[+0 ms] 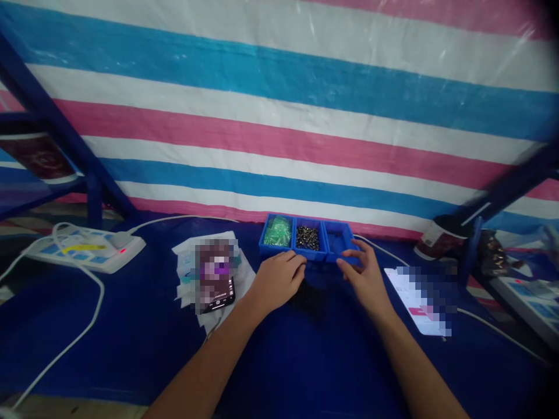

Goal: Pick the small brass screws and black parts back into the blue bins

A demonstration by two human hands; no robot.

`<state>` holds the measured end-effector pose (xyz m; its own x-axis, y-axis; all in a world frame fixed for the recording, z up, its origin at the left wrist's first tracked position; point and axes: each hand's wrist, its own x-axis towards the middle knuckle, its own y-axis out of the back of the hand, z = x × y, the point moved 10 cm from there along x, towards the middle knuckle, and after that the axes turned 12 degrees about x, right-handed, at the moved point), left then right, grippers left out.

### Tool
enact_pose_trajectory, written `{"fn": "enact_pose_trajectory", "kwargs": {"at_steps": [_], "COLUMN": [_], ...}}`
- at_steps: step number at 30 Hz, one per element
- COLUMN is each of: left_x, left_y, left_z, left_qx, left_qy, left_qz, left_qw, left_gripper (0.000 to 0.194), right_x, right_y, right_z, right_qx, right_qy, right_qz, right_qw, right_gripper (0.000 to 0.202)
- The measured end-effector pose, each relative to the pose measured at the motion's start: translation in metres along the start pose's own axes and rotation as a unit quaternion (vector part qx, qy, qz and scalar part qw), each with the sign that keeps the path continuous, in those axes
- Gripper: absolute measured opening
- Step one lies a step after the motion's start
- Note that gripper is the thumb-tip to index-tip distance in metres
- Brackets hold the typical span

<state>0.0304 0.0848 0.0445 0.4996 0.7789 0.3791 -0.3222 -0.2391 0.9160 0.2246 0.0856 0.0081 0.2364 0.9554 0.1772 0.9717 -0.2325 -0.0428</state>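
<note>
My left hand (282,278) is closed, its fingers curled together just in front of the blue bins; whatever it may hold is hidden. Beneath it on the blue table lies a dark pile of small pieces (311,299), too blurred to name. My right hand (363,273) is open, thumb and fingers apart, close to the front of the right-hand blue bin (338,240), whose floor shows. The middle bin holds many small brass-and-dark metal pieces (308,237). Small clear-green pieces (278,231) fill the left bin. The three bins stand side by side.
A phone (220,297) lies on crumpled white packaging (186,262) at left. Another lit phone (413,302) is at right. Power strips (126,250) with white cables (98,302) flank the table. A dark cup (439,235) stands right, before a striped sheet (279,139).
</note>
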Motion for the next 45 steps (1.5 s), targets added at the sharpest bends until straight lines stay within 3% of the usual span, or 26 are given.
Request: {"fn": "enact_pose_trajectory", "kwargs": {"at_steps": [1, 3, 6, 9, 11, 17, 23, 28, 31, 35, 39, 45], "left_x": [0.000, 0.001, 0.001, -0.001, -0.002, -0.004, -0.006, -0.005, -0.002, -0.001, -0.003, -0.003], "left_y": [0.000, 0.001, -0.001, -0.010, -0.017, -0.033, -0.033, -0.024, -0.016, -0.002, 0.013, 0.019], "left_z": [-0.001, -0.003, -0.005, -0.006, -0.008, -0.013, -0.009, -0.004, -0.001, 0.013, 0.027, 0.033], "left_qx": [0.000, 0.001, 0.005, 0.013, 0.023, 0.043, 0.041, 0.020, 0.004, -0.035, -0.073, -0.125], "left_qy": [0.002, 0.005, 0.008, 0.005, 0.005, 0.010, 0.002, -0.004, -0.010, -0.058, -0.111, -0.111], "left_qz": [0.000, 0.002, 0.000, -0.017, -0.033, -0.077, -0.075, -0.044, -0.028, 0.014, 0.067, 0.071], "left_qw": [1.000, 1.000, 1.000, 1.000, 0.999, 0.996, 0.996, 0.999, 1.000, 0.998, 0.989, 0.983], "left_gripper": [0.023, 0.023, 0.024, 0.025, 0.026, 0.030, 0.028, 0.027, 0.025, 0.024, 0.019, 0.023], "right_x": [0.001, 0.003, 0.001, -0.012, -0.017, -0.009, -0.010, -0.009, -0.005, -0.007, -0.029, -0.043], "right_y": [0.009, 0.013, -0.006, -0.034, -0.045, -0.043, -0.043, -0.039, -0.034, -0.034, -0.055, -0.070], "right_z": [-0.002, -0.001, 0.010, 0.021, 0.024, 0.028, 0.031, 0.027, 0.025, 0.036, 0.048, 0.035], "right_qx": [-0.011, -0.056, -0.162, -0.272, -0.312, -0.394, -0.424, -0.387, -0.323, -0.124, 0.056, 0.123], "right_qy": [0.012, 0.015, 0.006, 0.030, 0.053, 0.085, 0.082, 0.084, 0.068, -0.058, -0.214, -0.222], "right_qz": [0.032, 0.032, -0.084, -0.227, -0.266, -0.192, -0.202, -0.185, -0.159, -0.146, -0.192, -0.237], "right_qw": [0.999, 0.998, 0.983, 0.935, 0.911, 0.895, 0.879, 0.900, 0.931, 0.980, 0.956, 0.938], "right_gripper": [0.053, 0.040, 0.017, 0.019, 0.024, 0.030, 0.019, 0.013, 0.013, 0.020, 0.024, 0.019]}}
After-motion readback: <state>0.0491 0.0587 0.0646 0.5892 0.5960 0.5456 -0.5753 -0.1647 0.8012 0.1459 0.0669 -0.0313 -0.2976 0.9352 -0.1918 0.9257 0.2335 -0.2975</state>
